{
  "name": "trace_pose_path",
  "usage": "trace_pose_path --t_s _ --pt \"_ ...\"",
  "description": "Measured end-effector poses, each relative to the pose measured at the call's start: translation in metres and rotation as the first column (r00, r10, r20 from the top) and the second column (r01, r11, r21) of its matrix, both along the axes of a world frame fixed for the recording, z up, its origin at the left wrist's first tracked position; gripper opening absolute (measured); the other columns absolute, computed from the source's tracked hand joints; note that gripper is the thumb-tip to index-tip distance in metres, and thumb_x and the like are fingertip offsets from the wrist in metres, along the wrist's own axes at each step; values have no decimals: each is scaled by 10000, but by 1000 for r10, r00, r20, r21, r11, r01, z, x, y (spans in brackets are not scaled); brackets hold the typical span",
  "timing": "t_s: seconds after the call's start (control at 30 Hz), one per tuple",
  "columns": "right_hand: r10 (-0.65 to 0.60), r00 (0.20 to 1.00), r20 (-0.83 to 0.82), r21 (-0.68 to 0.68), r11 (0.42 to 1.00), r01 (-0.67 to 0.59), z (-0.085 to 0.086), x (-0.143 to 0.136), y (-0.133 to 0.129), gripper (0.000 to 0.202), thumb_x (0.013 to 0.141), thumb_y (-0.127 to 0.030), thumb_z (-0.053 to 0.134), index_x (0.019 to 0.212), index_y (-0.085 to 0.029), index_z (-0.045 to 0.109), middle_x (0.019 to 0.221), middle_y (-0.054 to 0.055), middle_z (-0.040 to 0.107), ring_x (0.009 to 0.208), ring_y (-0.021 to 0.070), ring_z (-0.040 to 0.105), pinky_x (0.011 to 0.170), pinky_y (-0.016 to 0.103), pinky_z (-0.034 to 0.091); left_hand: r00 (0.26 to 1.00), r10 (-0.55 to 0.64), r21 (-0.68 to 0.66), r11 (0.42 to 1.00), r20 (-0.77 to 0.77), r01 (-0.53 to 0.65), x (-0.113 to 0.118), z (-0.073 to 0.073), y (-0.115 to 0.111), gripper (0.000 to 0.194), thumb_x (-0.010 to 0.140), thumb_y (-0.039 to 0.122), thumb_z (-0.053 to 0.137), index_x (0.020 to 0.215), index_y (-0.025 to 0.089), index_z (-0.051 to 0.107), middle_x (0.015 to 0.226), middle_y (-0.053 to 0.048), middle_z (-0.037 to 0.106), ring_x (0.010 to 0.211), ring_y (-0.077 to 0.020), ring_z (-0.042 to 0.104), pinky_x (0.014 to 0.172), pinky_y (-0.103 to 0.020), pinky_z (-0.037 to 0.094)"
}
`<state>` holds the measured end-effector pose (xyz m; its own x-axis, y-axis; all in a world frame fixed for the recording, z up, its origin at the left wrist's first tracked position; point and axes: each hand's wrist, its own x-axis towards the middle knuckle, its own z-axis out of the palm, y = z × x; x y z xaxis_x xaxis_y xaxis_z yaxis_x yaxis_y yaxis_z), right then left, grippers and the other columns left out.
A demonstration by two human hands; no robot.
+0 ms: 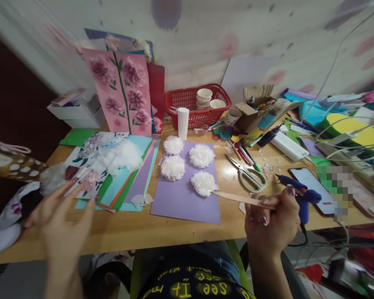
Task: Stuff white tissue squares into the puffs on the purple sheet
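1. The wooden table point(180, 232) carries everything, with a pink flower panel point(121, 93) propped against the wall behind.
2. A purple sheet point(187, 199) lies in the middle of it, beside a fanned stack of coloured paper point(131, 182).
3. A red basket point(193, 104) of cups stands at the back, with a white roll point(183, 123) just in front of it.
4. Four white tissue flowers sit on the purple sheet, the nearest one point(203, 183) touching the tip of a flat wooden stick point(239, 198). They look finished but bare beside the stemmed pink panel (no stems or leaves yet), so that much seems left.
5. The right hand point(272, 222) is curled shut, pinching the stick's near end and gripping a blue glue gun point(301, 195).
6. The left hand point(60, 224) hovers with fingers spread wide, holding nothing, near the loose tissue scraps point(121, 155).
7. Scissors point(249, 174) lie near the stick; a phone point(314, 189) rests just past the gun.
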<state>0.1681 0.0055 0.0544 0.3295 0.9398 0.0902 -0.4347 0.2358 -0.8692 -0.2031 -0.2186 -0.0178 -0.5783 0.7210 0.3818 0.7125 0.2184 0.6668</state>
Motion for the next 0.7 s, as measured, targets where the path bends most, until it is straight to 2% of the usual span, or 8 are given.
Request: trace_pose_path --t_s 0.03,0.07,0.13,0.23,0.37,0.53,0.63,0.7 --pt "20 1000 2 6 1000 -20 1 -4 -3 453 872 -391 633 465 -214 541 269 -79 304 255 73 239 298 207 231 1000 -5 2 1000 -20 5 34 16 36 389 903 263 673 1272 384 650 1286 103 697 1395 -303 490 1002 -398 589" --pt "39 999 9 17 999 -39 2 -8 -6 450 867 -389 641 461 -214 552 265 -78 300 251 72 238 295 206 230 997 -78 47 996 1 78 68 32 69 300 924 247 645 1204 342 697 1263 73 714 1269 -275 616 982 -386 597" --pt "74 997 31 42 996 -75 4 -16 -12 448 864 -392 643 457 -220 571 256 -73 302 242 77 243 291 208 232 947 -312 166 941 83 295 127 59 120 195 958 225 604 1080 287 743 1001 40 796 913 -184 760 797 -303 646" --pt "88 995 54 39 995 -90 6 -23 -18 460 888 -389 617 459 -227 577 253 -66 315 233 86 252 285 214 238 823 -556 270 815 116 512 178 76 151 183 944 200 638 1098 209 736 960 -24 804 858 -160 757 754 -261 637" --pt "75 995 59 10 997 -75 5 -24 -17 492 916 -401 588 460 -220 563 257 -62 327 230 87 274 287 211 258 790 -609 311 767 77 561 191 74 153 143 952 174 624 1015 206 748 872 -20 802 774 -139 750 711 -238 623" --pt "83 996 27 -25 996 -82 -5 -20 -16 486 902 -434 623 477 -202 590 267 -50 364 242 92 333 293 203 299 821 -566 308 796 74 521 191 67 159 182 923 82 622 1003 196 739 871 -16 799 781 -135 755 716 -215 625" --pt "216 968 131 -54 976 -211 -14 -11 -14 442 922 -433 615 558 -188 665 320 -32 455 296 107 445 345 212 382 857 -514 331 812 16 481 191 63 163 252 920 21 574 1021 191 730 908 -17 798 819 -126 756 756 -203 625" --pt "352 901 255 -100 936 -337 -18 -1 -11 369 910 -422 646 645 -178 728 408 -5 558 379 120 545 411 223 460 873 -483 332 815 -60 474 189 60 165 268 915 11 564 1031 188 729 940 -26 798 887 -140 758 798 -218 626"
